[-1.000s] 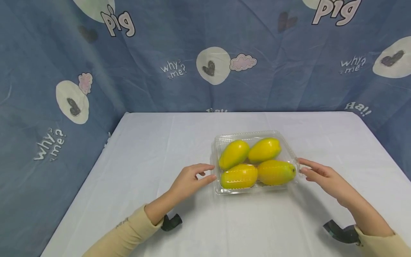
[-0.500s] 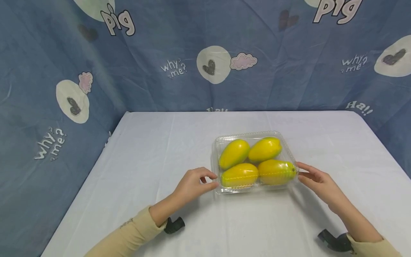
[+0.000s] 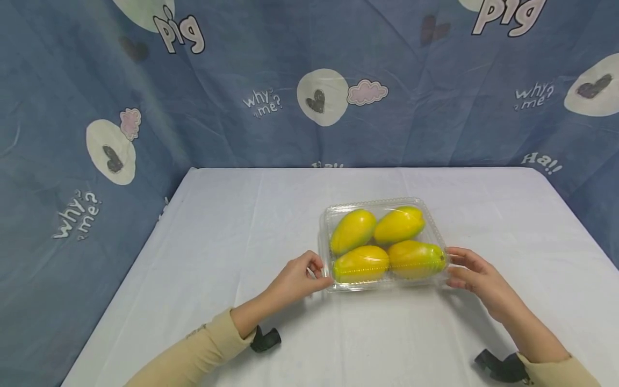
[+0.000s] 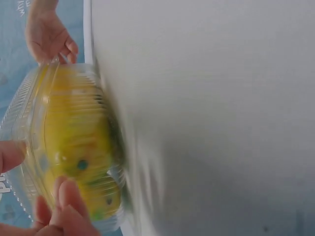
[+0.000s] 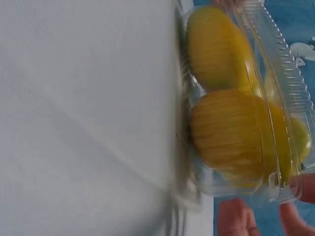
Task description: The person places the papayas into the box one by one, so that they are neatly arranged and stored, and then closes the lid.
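Observation:
A clear plastic clamshell container (image 3: 377, 205) with its lid down sits on the white table in the head view, right of the middle. Several yellow mangoes (image 3: 361, 263) with greenish ends lie inside it. My left hand (image 3: 295, 279) grips the container's left edge near the front corner, thumb at the rim and fingers curled beside the wall. At the opposite edge, my right hand (image 3: 483, 282) holds the right front corner between thumb and fingers. In the left wrist view, left fingertips (image 4: 69, 196) overlap the ribbed side wall. The right thumb (image 5: 305, 188) is at the rim in the right wrist view.
A white cloth covers the table (image 3: 242, 215) under the container. Behind and to the left hangs a blue printed curtain (image 3: 232, 64). Dark curved pieces (image 3: 266, 339) stick out from both sleeve cuffs.
Both hands have come closer onto the container's edges. The left hand moved right and its fingers curled more; the right hand moved slightly left and down. The container has hardly moved.

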The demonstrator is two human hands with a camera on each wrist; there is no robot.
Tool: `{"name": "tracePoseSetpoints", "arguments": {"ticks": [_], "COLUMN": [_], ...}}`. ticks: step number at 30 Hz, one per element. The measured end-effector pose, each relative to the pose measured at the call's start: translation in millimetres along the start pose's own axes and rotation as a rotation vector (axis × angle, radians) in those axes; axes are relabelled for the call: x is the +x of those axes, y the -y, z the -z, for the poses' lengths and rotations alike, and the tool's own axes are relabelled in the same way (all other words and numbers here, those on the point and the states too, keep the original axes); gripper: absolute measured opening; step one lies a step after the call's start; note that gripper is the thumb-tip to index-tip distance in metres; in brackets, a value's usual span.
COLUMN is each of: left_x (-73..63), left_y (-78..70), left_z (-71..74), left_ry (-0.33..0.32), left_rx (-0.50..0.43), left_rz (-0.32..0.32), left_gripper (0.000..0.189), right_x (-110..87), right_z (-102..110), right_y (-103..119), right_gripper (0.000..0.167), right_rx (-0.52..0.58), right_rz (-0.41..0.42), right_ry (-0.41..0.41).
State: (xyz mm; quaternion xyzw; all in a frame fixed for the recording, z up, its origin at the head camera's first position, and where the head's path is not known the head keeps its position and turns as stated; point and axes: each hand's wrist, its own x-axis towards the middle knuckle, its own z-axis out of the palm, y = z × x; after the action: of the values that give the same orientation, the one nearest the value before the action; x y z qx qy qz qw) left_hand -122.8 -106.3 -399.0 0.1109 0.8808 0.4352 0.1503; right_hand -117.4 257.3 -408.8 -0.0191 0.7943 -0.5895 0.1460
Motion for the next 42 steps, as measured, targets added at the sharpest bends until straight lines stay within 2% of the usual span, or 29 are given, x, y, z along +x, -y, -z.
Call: {"name": "tracePoseSetpoints", "arguments": {"ticks": [4,6,9,13,19,22,29,33,42], "left_x": [1.6,2.5,4.2,4.5,5.0,6.4,9.4,12.1,16.4], "left_y": [2.1,3.3,4.9,4.1,1.4,0.9,4.4,8.6,11.0], "left_z": [0.6,0.6,-0.7,-1.3,2.1,4.9,10.8,12.0,13.4], "left_ry": [0.111,0.176,0.255,0.308,0.331,0.332,0.357,0.338,0.314], "left_rx": [-0.062,-0.09,-0.16,-0.26,-0.333,-0.355,-0.351,-0.346,-0.361], "left_rz": [0.091,0.094,0.092,0.109,0.129,0.151,0.174,0.163,0.176], "left_gripper": [0.032,0.028,0.023,0.015,0.015,0.016,0.018,0.018,0.019], "right_x": [0.9,1.5,3.4,6.2,10.2,11.6,14.5,15.2,12.9], "right_z": [3,3,3,4,2,1,-3,-6,-10], "right_y": [-1,-1,-3,-4,-1,0,3,5,10], "right_gripper": [0.05,0.055,0.053,0.048,0.052,0.048,0.03,0.023,0.024], "right_rx": [0.094,0.102,0.127,0.18,0.231,0.239,0.233,0.235,0.248], "right_rz": [-0.053,-0.063,-0.037,0.008,-0.007,-0.006,-0.027,-0.05,-0.074], "right_ry": [0.086,0.145,0.222,0.296,0.367,0.378,0.356,0.355,0.333]}}
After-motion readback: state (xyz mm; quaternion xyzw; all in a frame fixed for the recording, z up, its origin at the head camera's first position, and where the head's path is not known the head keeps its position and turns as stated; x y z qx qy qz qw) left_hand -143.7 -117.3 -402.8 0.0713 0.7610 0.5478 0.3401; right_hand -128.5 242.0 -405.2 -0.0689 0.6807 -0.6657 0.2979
